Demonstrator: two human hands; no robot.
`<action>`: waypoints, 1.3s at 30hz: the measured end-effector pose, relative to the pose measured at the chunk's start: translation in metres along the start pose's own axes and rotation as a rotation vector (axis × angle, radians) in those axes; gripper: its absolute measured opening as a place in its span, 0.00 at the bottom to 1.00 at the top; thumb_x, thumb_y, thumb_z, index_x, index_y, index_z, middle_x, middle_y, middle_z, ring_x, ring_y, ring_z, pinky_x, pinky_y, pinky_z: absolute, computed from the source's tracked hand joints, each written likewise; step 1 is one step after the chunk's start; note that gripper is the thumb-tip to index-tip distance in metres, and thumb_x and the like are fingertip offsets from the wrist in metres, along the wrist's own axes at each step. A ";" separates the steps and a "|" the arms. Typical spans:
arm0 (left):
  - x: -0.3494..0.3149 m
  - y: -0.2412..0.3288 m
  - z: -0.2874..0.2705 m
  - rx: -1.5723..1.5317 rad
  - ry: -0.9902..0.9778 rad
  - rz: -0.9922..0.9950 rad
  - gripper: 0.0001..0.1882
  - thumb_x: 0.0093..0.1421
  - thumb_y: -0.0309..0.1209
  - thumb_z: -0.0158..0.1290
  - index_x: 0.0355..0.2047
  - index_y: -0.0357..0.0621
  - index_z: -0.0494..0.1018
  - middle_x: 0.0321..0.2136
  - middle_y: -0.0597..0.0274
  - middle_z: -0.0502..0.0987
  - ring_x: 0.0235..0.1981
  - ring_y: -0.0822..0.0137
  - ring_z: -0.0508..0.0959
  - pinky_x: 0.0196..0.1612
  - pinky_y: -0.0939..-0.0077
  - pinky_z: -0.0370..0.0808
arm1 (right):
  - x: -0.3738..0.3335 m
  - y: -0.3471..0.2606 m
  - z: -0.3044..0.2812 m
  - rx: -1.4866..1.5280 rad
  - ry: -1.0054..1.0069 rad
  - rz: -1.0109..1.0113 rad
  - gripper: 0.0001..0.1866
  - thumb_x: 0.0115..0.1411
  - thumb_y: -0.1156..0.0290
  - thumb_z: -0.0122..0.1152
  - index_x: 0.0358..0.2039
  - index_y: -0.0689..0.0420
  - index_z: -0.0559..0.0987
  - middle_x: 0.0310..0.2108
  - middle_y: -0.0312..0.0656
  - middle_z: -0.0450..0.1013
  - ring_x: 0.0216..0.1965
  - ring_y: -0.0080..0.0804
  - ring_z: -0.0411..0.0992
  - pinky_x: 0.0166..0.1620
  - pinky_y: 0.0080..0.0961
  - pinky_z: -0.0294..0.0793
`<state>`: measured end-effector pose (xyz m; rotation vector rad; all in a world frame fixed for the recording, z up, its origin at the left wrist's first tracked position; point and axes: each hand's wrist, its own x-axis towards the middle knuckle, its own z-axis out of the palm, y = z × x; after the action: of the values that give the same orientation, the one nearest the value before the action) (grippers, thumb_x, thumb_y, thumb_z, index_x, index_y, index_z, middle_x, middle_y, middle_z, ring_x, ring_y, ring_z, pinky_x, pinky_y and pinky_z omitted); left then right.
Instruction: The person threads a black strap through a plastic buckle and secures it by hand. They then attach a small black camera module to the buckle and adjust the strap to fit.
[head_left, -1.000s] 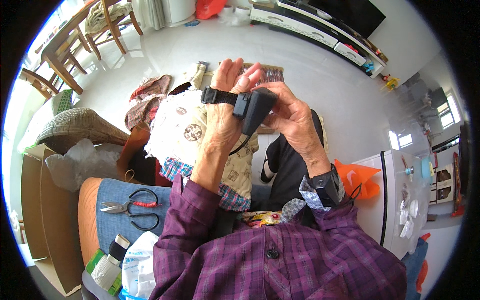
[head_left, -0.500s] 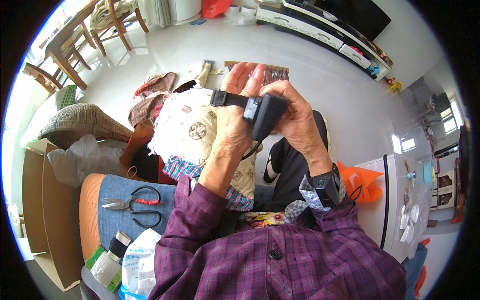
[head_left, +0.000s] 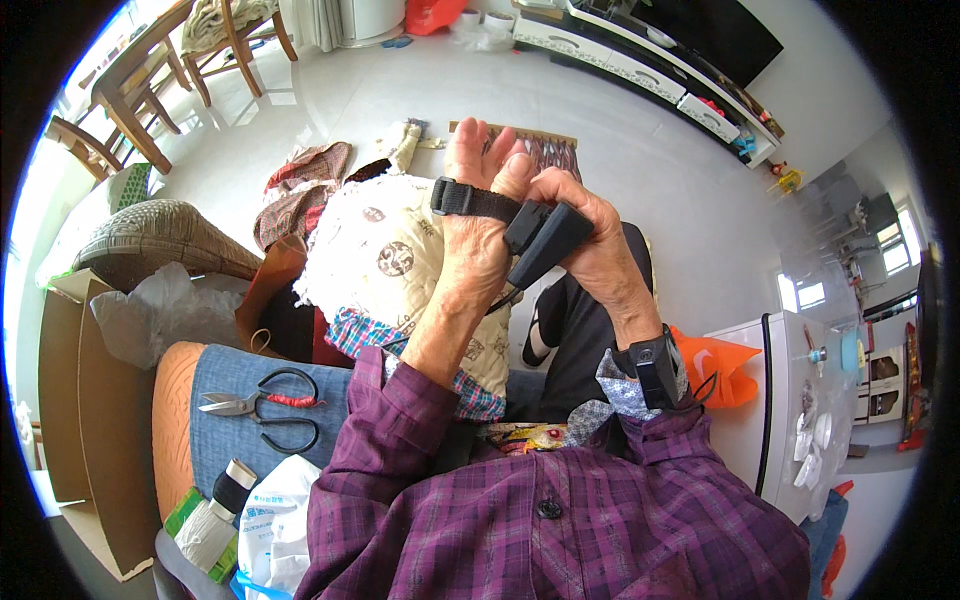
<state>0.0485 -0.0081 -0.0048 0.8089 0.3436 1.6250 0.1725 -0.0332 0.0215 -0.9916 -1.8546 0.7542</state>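
Note:
My left hand (head_left: 468, 250) is raised in front of me, palm toward me and fingers stretched out. A black webbing strap (head_left: 478, 202) with a buckle runs across that palm. On the strap, at the thumb side, sits a black wedge-shaped device (head_left: 551, 242), and a thin cable leads down from it along the left wrist. My right hand (head_left: 600, 235) closes on the device from the right; its fingertips are partly hidden behind it. Another black device (head_left: 655, 372) is strapped around my right wrist, over patterned cloth.
Below my hands lies a cream patterned cushion (head_left: 400, 255). On denim cloth at left rest scissors (head_left: 262, 407) with black loop handles, thread spools (head_left: 222, 510) and a white plastic bag (head_left: 275, 525). A cardboard box (head_left: 110, 430) stands further left. At right are an orange bag (head_left: 715, 368) and a white cabinet (head_left: 738, 415).
The wedge-shaped device has shifted slightly right and tilted, its wide end swinging toward the upper right. My left fingers have spread a little, and my right hand has moved slightly right with the device.

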 end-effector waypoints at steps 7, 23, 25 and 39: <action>0.002 0.001 0.003 0.088 0.000 -0.071 0.38 0.63 0.31 0.54 0.65 0.34 0.45 0.62 0.41 0.54 0.60 0.51 0.65 0.60 0.63 0.67 | -0.003 0.003 -0.003 -0.004 -0.020 -0.006 0.14 0.48 0.79 0.67 0.36 0.56 0.75 0.33 0.34 0.70 0.38 0.25 0.70 0.44 0.23 0.69; 0.012 -0.010 -0.002 -0.055 0.077 -0.192 0.43 0.57 0.29 0.61 0.65 0.34 0.45 0.59 0.42 0.59 0.57 0.52 0.69 0.56 0.63 0.71 | -0.009 -0.003 -0.003 -0.036 -0.062 0.020 0.12 0.54 0.84 0.59 0.37 0.55 0.73 0.31 0.29 0.68 0.36 0.17 0.66 0.41 0.17 0.67; 0.011 -0.010 -0.002 -0.012 0.045 -0.180 0.43 0.56 0.29 0.62 0.64 0.34 0.47 0.60 0.42 0.58 0.58 0.53 0.67 0.58 0.63 0.69 | -0.010 -0.002 -0.004 -0.054 -0.070 -0.023 0.13 0.54 0.84 0.58 0.37 0.55 0.73 0.31 0.26 0.67 0.34 0.15 0.65 0.40 0.15 0.66; 0.019 -0.016 -0.005 0.000 -0.002 -0.246 0.55 0.51 0.35 0.66 0.66 0.38 0.37 0.63 0.39 0.51 0.61 0.50 0.61 0.56 0.57 0.69 | -0.018 0.004 -0.005 0.007 -0.127 -0.013 0.14 0.55 0.83 0.58 0.41 0.56 0.73 0.36 0.28 0.69 0.39 0.17 0.66 0.45 0.17 0.66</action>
<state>0.0562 0.0151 -0.0129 0.7377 0.4255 1.3943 0.1843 -0.0460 0.0129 -0.9452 -1.9643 0.8323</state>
